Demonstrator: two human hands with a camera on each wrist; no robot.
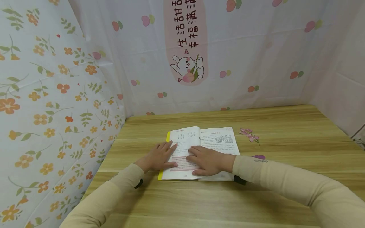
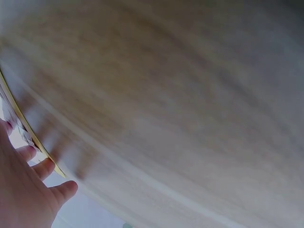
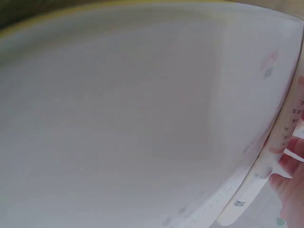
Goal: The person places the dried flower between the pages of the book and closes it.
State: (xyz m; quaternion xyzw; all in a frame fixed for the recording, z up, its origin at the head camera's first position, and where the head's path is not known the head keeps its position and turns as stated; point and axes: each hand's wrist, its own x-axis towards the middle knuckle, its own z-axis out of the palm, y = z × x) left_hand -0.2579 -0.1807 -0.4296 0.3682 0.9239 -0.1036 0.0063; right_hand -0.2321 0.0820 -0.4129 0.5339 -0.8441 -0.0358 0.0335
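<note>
An open book (image 1: 225, 148) with printed pages lies on the wooden table. Its yellow cover edge shows along the left side, and a small line drawing is on the right page. My left hand (image 1: 160, 157) rests on the outer margin of the left page with its fingers spread; the left wrist view shows this hand (image 2: 28, 190) along the book's yellow edge (image 2: 28, 128). My right hand (image 1: 209, 161) lies across the spine, its fingers extended onto the left page. In the right wrist view, the white page (image 3: 142, 109) fills most of the picture, with the right hand (image 3: 292, 183) at the right edge.
Right of the book, a pink flower decoration (image 1: 249, 135) lies on the table (image 1: 291, 142), and a purple one (image 1: 259, 156) is partly hidden by the right sleeve. A flowered curtain (image 1: 42, 120) hangs at left; a printed cloth (image 1: 242, 57) stands behind the table.
</note>
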